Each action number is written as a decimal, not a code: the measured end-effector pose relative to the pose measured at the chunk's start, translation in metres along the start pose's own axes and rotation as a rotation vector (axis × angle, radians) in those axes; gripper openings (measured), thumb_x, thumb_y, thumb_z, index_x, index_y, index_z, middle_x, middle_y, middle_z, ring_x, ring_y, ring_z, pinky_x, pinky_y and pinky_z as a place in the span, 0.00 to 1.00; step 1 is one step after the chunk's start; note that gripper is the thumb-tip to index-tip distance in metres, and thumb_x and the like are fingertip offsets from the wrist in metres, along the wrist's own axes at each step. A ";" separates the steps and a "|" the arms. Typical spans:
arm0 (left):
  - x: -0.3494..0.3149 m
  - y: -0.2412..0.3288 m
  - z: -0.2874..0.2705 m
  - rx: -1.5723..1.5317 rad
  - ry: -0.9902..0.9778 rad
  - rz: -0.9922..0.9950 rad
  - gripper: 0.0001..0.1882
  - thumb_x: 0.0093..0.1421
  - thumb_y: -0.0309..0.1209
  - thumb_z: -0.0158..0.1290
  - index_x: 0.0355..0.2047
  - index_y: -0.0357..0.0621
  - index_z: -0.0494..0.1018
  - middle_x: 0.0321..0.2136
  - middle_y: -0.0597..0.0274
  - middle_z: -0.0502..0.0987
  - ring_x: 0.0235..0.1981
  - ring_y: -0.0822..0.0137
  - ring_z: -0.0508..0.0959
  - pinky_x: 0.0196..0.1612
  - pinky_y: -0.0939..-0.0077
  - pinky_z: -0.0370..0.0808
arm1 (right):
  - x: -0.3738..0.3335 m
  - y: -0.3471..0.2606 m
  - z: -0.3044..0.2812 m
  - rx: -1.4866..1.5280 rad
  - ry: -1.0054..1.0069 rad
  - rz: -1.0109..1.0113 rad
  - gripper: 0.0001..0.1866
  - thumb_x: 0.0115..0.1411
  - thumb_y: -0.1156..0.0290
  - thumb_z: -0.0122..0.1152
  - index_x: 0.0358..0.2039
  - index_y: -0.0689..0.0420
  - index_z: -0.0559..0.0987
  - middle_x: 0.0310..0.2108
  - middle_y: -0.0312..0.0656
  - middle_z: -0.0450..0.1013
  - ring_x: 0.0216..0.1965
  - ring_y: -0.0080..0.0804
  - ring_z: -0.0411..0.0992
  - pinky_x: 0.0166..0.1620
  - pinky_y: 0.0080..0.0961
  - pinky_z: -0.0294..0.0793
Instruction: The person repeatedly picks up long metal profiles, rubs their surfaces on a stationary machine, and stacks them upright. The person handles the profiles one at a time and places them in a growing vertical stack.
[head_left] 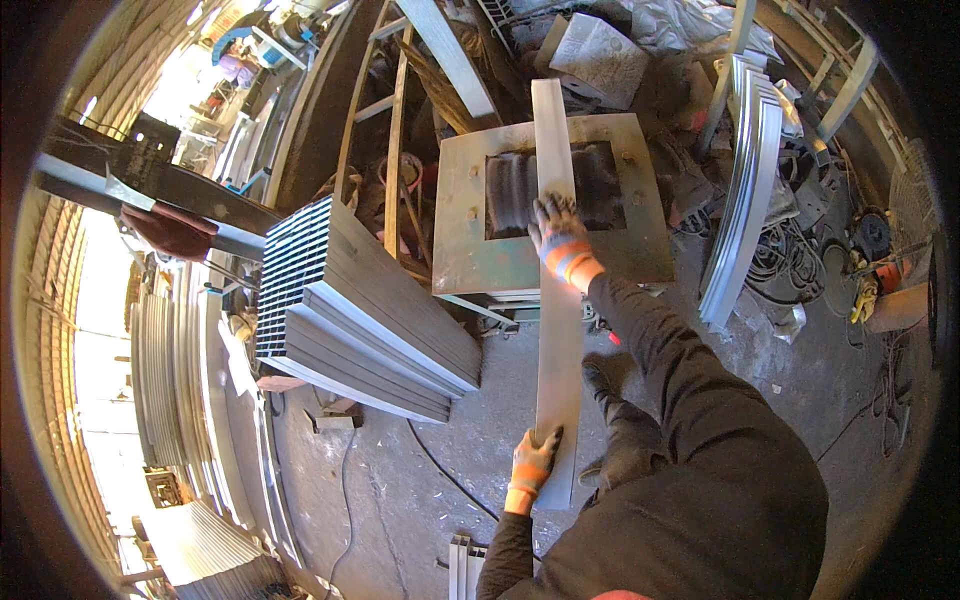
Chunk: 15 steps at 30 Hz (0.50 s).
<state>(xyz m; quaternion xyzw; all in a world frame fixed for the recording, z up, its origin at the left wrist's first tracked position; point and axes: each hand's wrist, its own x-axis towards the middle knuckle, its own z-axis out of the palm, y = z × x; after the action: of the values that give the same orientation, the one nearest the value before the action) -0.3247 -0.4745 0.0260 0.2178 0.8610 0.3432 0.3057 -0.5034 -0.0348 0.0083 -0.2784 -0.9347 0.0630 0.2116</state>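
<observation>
**Two gloved hands steady a long metal strip on a press table**

We look down into a cluttered metal workshop, its edges bent by the lens and its left side washed out by sunlight, so the stacked sheets there are hard to make out. Our own dark-clothed body fills the lower right and hides the floor beneath it.

A long, flat, grey metal strip (556, 290) runs away from us, its far part lying across a square, rusty green steel table (465, 230) and over the dark ribbed opening (512, 188) at its centre. Our right hand (556, 236), in a grey and orange work glove, presses flat on the strip over that opening, fingers spread rather than curled. Our left hand (535, 458), in an orange glove, grips the strip's near end by its left edge, fingers wrapped around it.

Left of the table sits a stack of grey rectangular metal tubes (360, 310). To the right, curved pale metal profiles (745, 190) lean near tangled cables. We see no readable labels or packages.
</observation>
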 end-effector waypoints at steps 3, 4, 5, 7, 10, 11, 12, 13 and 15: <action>-0.068 -0.026 0.000 -0.071 -0.010 -0.133 0.27 0.70 0.52 0.67 0.51 0.39 0.84 0.44 0.43 0.89 0.47 0.47 0.89 0.52 0.57 0.83 | -0.066 -0.030 -0.029 0.044 0.014 0.010 0.34 0.76 0.53 0.55 0.71 0.65 0.75 0.77 0.59 0.66 0.79 0.60 0.60 0.83 0.58 0.50; -0.095 -0.032 -0.002 -0.130 -0.013 -0.213 0.27 0.70 0.52 0.67 0.51 0.39 0.84 0.44 0.44 0.90 0.47 0.49 0.90 0.52 0.58 0.83 | -0.089 -0.040 -0.038 0.068 0.066 -0.012 0.34 0.76 0.53 0.55 0.71 0.65 0.75 0.77 0.60 0.66 0.79 0.60 0.60 0.83 0.58 0.49; -0.117 -0.039 -0.003 -0.121 -0.029 -0.244 0.27 0.70 0.52 0.68 0.52 0.39 0.84 0.45 0.45 0.90 0.48 0.51 0.90 0.53 0.59 0.83 | -0.111 -0.049 -0.047 0.067 0.009 0.001 0.34 0.75 0.53 0.55 0.71 0.65 0.75 0.76 0.60 0.66 0.79 0.59 0.60 0.83 0.57 0.48; -0.165 -0.057 -0.004 -0.120 -0.023 -0.245 0.28 0.70 0.52 0.68 0.53 0.38 0.85 0.47 0.46 0.90 0.49 0.55 0.90 0.53 0.60 0.83 | -0.153 -0.070 -0.066 0.066 -0.010 0.010 0.35 0.75 0.52 0.56 0.71 0.65 0.75 0.76 0.59 0.67 0.79 0.59 0.61 0.83 0.58 0.47; -0.233 -0.092 -0.003 -0.201 -0.046 -0.285 0.27 0.69 0.51 0.69 0.51 0.37 0.85 0.45 0.47 0.90 0.48 0.55 0.90 0.53 0.61 0.83 | -0.216 -0.099 -0.093 0.069 -0.020 -0.027 0.36 0.76 0.51 0.54 0.73 0.66 0.72 0.77 0.60 0.65 0.80 0.59 0.59 0.84 0.59 0.46; -0.254 -0.104 -0.002 -0.215 -0.059 -0.333 0.27 0.69 0.51 0.69 0.51 0.37 0.85 0.44 0.47 0.91 0.48 0.55 0.90 0.53 0.62 0.83 | -0.236 -0.110 -0.101 0.084 -0.041 -0.020 0.36 0.76 0.51 0.54 0.73 0.67 0.72 0.78 0.60 0.64 0.80 0.60 0.57 0.83 0.59 0.46; -0.277 -0.116 -0.004 -0.176 -0.089 -0.373 0.31 0.66 0.53 0.71 0.53 0.37 0.84 0.46 0.47 0.90 0.50 0.54 0.89 0.54 0.60 0.83 | -0.257 -0.119 -0.109 0.103 -0.057 -0.027 0.37 0.75 0.51 0.55 0.74 0.67 0.72 0.78 0.60 0.63 0.81 0.60 0.57 0.83 0.60 0.46; -0.297 -0.125 -0.005 -0.139 -0.096 -0.389 0.33 0.64 0.55 0.72 0.55 0.38 0.83 0.48 0.46 0.90 0.51 0.54 0.89 0.55 0.59 0.83 | -0.278 -0.127 -0.115 0.101 -0.060 -0.035 0.38 0.75 0.51 0.55 0.74 0.66 0.71 0.79 0.61 0.62 0.81 0.60 0.56 0.83 0.61 0.46; -0.333 -0.136 -0.010 -0.065 -0.131 -0.462 0.36 0.62 0.57 0.73 0.57 0.40 0.82 0.50 0.45 0.89 0.53 0.52 0.88 0.57 0.58 0.82 | -0.311 -0.139 -0.123 0.144 -0.098 -0.029 0.39 0.74 0.49 0.55 0.75 0.66 0.70 0.79 0.61 0.61 0.81 0.62 0.56 0.83 0.63 0.45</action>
<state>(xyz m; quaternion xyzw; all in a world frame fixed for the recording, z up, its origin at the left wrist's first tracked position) -0.1143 -0.7645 0.0591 0.0269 0.8549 0.2766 0.4381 -0.2841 -0.3215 0.0402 -0.2456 -0.9409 0.1407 0.1862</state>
